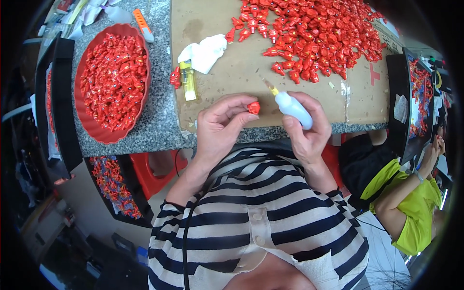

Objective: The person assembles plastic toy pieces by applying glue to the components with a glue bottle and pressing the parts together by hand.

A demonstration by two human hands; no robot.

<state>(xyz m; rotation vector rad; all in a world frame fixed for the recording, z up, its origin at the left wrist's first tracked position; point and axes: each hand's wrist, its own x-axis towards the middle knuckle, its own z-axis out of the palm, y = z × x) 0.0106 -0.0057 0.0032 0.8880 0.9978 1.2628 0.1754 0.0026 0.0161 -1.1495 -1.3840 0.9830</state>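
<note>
Between the thumb and fingertips of my left hand is a small red plastic piece, raised above the cardboard near the table's front edge. My right hand grips a white squeeze bottle with a yellow collar and a thin nozzle, which tilts up and to the left. The nozzle tip is apart from the red piece. Beyond both hands, a big heap of similar red pieces covers the far part of the cardboard. What each piece depicts is too small to tell.
Cardboard covers the granite table. At left stands a scalloped red tray full of small red parts. Nearby lie an orange cutter, white tissue, a yellow lighter and one red piece. A co-worker sits at right.
</note>
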